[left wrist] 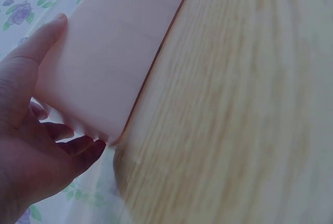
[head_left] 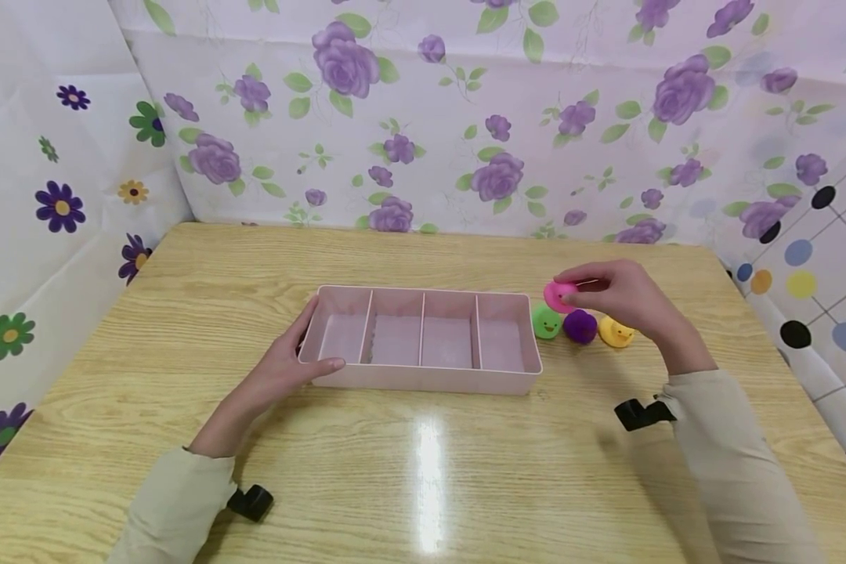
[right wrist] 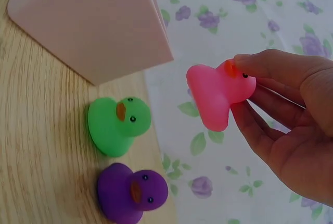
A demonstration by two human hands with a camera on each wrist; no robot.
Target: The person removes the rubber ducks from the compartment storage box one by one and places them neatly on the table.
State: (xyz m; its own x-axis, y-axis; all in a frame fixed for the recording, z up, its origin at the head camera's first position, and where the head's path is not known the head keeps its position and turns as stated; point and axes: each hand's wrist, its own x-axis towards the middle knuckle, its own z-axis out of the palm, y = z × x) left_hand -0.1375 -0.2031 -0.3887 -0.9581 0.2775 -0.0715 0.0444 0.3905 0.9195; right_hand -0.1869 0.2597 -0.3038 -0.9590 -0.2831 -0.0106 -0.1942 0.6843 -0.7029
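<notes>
My right hand (head_left: 623,296) pinches a pink rubber duck (right wrist: 218,94) by its head, between thumb and fingers, above the table. Below it, to the right of the box, stand a green rubber duck (head_left: 547,321), a purple rubber duck (head_left: 580,327) and a yellow rubber duck (head_left: 616,332) in a row. A pale pink plastic box (head_left: 423,377) with several compartments lies lengthwise on the table, its compartments bare. My left hand (head_left: 285,356) grips the box's left end, thumb along the front wall and fingers around the end.
The wooden table (head_left: 366,454) has a light grain and a glare streak in front of the box. A flowered cloth (head_left: 451,117) hangs behind the table's far edge. Patterned sheets rise on the left and right. Each wrist carries a black camera mount (head_left: 254,501).
</notes>
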